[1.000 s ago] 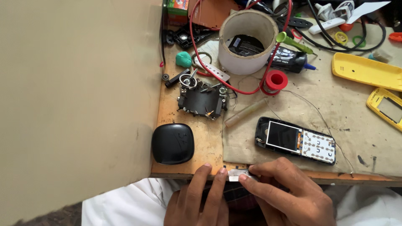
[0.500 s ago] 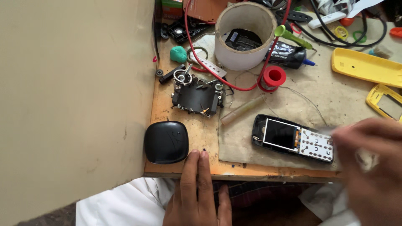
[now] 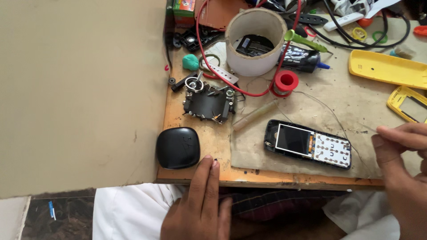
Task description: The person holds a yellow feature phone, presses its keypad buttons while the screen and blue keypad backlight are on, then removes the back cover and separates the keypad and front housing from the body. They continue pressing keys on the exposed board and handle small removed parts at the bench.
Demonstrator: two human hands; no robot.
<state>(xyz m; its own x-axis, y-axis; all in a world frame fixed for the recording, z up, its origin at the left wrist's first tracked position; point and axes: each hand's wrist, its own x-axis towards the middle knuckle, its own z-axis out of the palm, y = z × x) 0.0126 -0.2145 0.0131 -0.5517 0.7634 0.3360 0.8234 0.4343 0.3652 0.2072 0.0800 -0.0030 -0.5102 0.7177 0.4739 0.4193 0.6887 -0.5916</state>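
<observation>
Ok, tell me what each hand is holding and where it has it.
The left hand holds nothing, fingertips on the table edge. The right hand seems to pinch a thin wire near its end; unclear.

Bench top [image 3: 195,175]: bare wood, worn and scuffed, edge chipped. Mat [image 3: 356,111] under phone: brown paper or card, matt, stained. Stripped phone [image 3: 308,143]: black plastic frame, glossy screen, pale keypad sheet. Black case [image 3: 178,148]: smooth plastic, slight sheen. Tape roll [image 3: 255,42]: matt cardboard. Yellow covers [image 3: 387,69]: smooth plastic.
</observation>
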